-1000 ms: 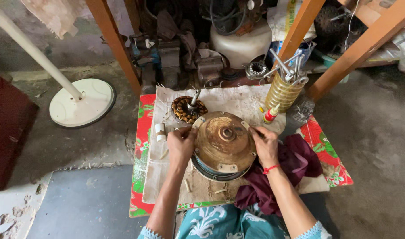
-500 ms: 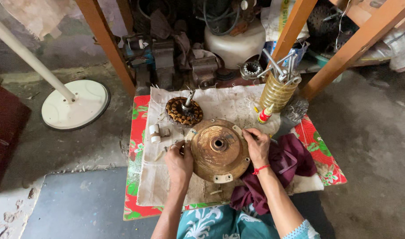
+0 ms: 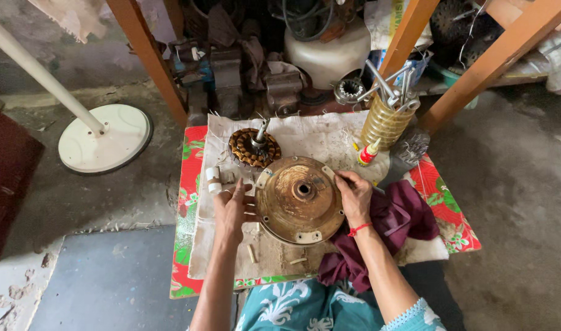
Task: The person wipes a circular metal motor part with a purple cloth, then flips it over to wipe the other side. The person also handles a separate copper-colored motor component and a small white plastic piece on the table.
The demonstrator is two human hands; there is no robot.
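A round, rusty brown fan motor cover [image 3: 300,199] lies tilted on a stained white cloth [image 3: 317,141] in front of me. My left hand [image 3: 233,208] rests against its left rim with fingers spread. My right hand [image 3: 354,195], with a red thread at the wrist, grips the right rim. A copper-wound stator with a shaft [image 3: 254,147] sits on the cloth just beyond the cover. Small white parts [image 3: 213,179] lie to its left.
A red floral mat [image 3: 188,178] lies under the cloth. A maroon rag [image 3: 394,224] is at my right. A yellow holder of tools [image 3: 386,119], a small glue bottle [image 3: 368,153], orange wooden legs [image 3: 147,52] and a white fan stand base [image 3: 104,138] surround the work.
The cover has been tipped and lowered onto the cloth, showing its flat face. My left hand has opened against the rim and my right hand has shifted to the right edge.
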